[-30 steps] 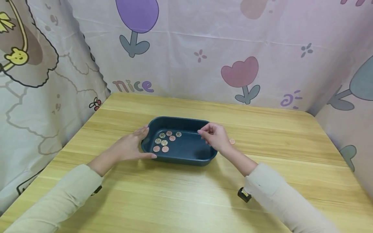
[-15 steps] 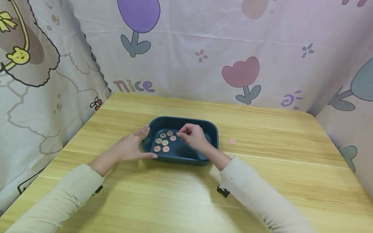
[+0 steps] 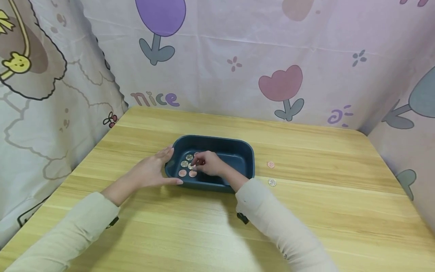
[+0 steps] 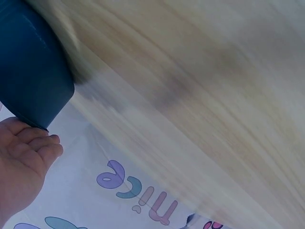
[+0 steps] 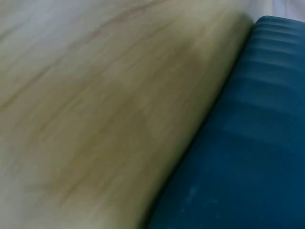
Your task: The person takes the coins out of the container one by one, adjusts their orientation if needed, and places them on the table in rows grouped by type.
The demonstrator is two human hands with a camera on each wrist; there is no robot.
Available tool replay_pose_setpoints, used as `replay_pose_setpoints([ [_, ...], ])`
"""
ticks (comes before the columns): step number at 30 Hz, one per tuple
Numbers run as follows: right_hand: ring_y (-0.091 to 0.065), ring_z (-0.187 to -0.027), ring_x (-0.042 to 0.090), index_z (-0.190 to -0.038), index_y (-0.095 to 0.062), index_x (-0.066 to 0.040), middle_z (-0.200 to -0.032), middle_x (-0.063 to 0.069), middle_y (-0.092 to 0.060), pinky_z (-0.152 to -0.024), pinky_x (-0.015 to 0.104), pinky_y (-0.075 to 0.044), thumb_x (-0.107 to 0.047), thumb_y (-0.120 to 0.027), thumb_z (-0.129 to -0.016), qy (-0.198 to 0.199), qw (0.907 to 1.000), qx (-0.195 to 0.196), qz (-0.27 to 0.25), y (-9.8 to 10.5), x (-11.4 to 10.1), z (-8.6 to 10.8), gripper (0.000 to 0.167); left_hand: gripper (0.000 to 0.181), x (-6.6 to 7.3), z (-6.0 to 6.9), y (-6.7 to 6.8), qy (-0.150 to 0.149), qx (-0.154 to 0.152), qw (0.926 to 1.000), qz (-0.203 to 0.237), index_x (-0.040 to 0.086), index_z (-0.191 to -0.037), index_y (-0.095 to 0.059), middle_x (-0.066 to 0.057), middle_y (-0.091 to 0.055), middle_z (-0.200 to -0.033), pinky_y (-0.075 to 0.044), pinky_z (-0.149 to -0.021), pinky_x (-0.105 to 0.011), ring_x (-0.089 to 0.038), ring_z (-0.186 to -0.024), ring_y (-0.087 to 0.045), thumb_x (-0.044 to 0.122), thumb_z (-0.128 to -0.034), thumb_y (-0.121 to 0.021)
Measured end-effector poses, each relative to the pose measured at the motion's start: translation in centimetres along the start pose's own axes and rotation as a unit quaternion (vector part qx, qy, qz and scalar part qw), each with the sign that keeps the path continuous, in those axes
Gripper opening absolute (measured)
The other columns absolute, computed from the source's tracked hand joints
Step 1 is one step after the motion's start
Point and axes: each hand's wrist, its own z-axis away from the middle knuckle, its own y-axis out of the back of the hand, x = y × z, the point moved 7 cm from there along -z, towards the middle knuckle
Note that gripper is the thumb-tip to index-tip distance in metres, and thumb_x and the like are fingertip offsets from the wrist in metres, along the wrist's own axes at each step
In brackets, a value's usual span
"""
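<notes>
A dark teal oblong tray (image 3: 234,183) stands on the wooden table. My left hand (image 3: 153,168) holds its left end, thumb along the near side and fingers at the far left corner. In the left wrist view that hand (image 4: 24,157) has its fingertips against the tray's rim (image 4: 35,90). Inside the tray, my right hand (image 3: 210,163) is low over several coins, thumb and finger bent around a gold-coloured coin (image 3: 191,166); whether they grip it is hidden. Beside it lie a gold-coloured coin (image 3: 184,164) and a copper-coloured coin (image 3: 182,173).
To the right of the tray, a copper-coloured coin (image 3: 270,165) and a paler coin (image 3: 272,182) lie apart on the table (image 3: 323,166). A printed curtain (image 3: 217,83) hangs behind the table. The right wrist view shows only tabletop and the tray's outer wall (image 5: 248,157).
My right hand has moved left and down, from the tray's right end to the coins at its left. The paler coin on the table has come into sight. My left hand has stayed put.
</notes>
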Motion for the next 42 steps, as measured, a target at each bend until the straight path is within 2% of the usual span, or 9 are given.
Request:
replay_pose_setpoints([
  [4, -0.045, -0.062, 0.008, -0.102, -0.068, -0.005, -0.069, 0.004, -0.056, -0.059, 0.014, -0.037, -0.008, -0.063, -0.087, 0.0, 0.9967, -0.059, 0.056, -1.1, -0.1, -0.2, 0.016, 0.112, 0.1, 0.0, 0.1, -0.005, -0.002, 1.0, -0.001, -0.003, -0.145, -0.023, -0.021, -0.018, -0.153, -0.029, -0.108, -0.056, -0.041, -0.138, -0.024, 0.075, -0.0705, -0.056],
  [7, -0.045, -0.06, 0.007, -0.107, -0.067, -0.006, -0.066, 0.001, -0.054, -0.058, 0.015, -0.037, -0.009, -0.062, -0.088, -0.003, 0.9929, -0.077, 0.09, -1.5, -0.1, -0.2, 0.02, 0.112, 0.2, 0.0, 0.1, -0.009, 0.0, 1.0, -0.001, -0.004, -0.145, -0.023, -0.021, -0.018, -0.153, -0.029, -0.108, -0.055, -0.041, -0.138, -0.024, 0.074, -0.0707, -0.056],
  [14, -0.048, -0.066, 0.011, -0.099, -0.063, -0.005, -0.074, 0.004, -0.057, -0.062, 0.02, -0.039, -0.008, -0.063, -0.087, -0.017, 0.9897, -0.064, 0.126, -1.6, 0.0, -0.1, 0.013, 0.113, 0.1, -0.3, 0.1, -0.013, 0.003, 0.9999, -0.003, -0.004, -0.144, -0.023, -0.02, -0.018, -0.153, -0.03, -0.108, -0.054, -0.04, -0.139, -0.024, 0.074, -0.0701, -0.057],
  [19, -0.048, -0.068, 0.011, -0.095, -0.063, -0.004, -0.076, 0.002, -0.056, -0.062, 0.021, -0.04, -0.009, -0.065, -0.085, -0.043, 0.9867, -0.063, 0.143, -1.6, 0.4, -0.2, 0.011, 0.113, 0.0, -0.3, 0.1, -0.01, 0.003, 0.9999, -0.005, -0.004, -0.144, -0.022, -0.021, -0.019, -0.153, -0.03, -0.108, -0.055, -0.041, -0.138, -0.024, 0.074, -0.0701, -0.058],
  [24, -0.045, -0.065, 0.011, -0.086, -0.06, -0.003, -0.071, 0.001, -0.051, -0.058, 0.02, -0.036, -0.007, -0.065, -0.084, -0.053, 0.9882, -0.06, 0.131, -1.3, 0.5, 0.1, 0.007, 0.113, 0.0, -0.2, 0.1, -0.008, 0.004, 0.9999, -0.005, -0.005, -0.144, -0.023, -0.022, -0.019, -0.153, -0.029, -0.108, -0.055, -0.041, -0.138, -0.025, 0.073, -0.0704, -0.059],
  [33, -0.048, -0.062, 0.011, -0.076, -0.06, -0.002, -0.075, 0.008, -0.061, -0.057, 0.019, -0.04, -0.005, -0.062, -0.087, -0.036, 0.9941, 0.008, 0.102, 0.6, 0.9, 1.2, 0.012, 0.114, -0.1, 0.0, -0.1, -0.004, 0.006, 1.0, 0.001, -0.004, -0.145, -0.023, -0.022, -0.018, -0.153, -0.029, -0.109, -0.055, -0.042, -0.137, -0.025, 0.073, -0.0692, -0.059],
  [38, -0.053, -0.051, 0.009, -0.077, -0.06, 0.0, -0.067, 0.008, -0.06, -0.05, 0.018, -0.045, -0.005, -0.058, -0.09, -0.056, 0.9972, 0.042, 0.026, 2.0, 1.4, 2.0, 0.013, 0.113, -0.1, 0.1, -0.1, -0.007, 0.008, 0.9999, -0.004, -0.005, -0.144, -0.023, -0.023, -0.02, -0.152, -0.03, -0.107, -0.056, -0.044, -0.136, -0.026, 0.073, -0.0702, -0.059],
  [42, -0.055, -0.049, 0.008, -0.08, -0.061, 0.0, -0.067, 0.012, -0.064, -0.049, 0.02, -0.049, -0.006, -0.057, -0.091, -0.087, 0.9927, 0.076, -0.035, 3.5, 1.9, 2.9, 0.013, 0.112, -0.1, 0.0, -0.1, -0.009, 0.009, 0.9999, -0.005, -0.005, -0.144, -0.024, -0.023, -0.02, -0.152, -0.03, -0.107, -0.056, -0.044, -0.136, -0.026, 0.073, -0.0704, -0.058],
])
